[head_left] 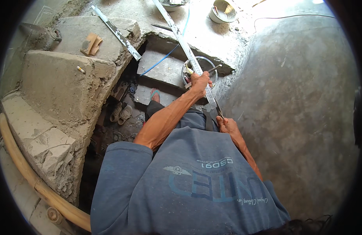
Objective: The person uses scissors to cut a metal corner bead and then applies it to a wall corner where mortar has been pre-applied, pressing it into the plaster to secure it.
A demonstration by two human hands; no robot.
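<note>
My left hand is closed around a long, pale metal strip, spattered with what looks like plaster. The strip runs from the top of the view down to my waist. By its near end, my right hand is closed on a narrow dark metal hand tool, whose kind I cannot make out. The tool points up along the strip's edge. Just beyond my left hand is a round bucket with several tools in it. A thin rod sticks out to the right there.
Broken concrete steps lie ahead, crossed by a blue hose. Another metal strip rests on the rough ledge at left. A pair of shoes sits below. A bucket stands at the top; a bamboo pole curves at lower left.
</note>
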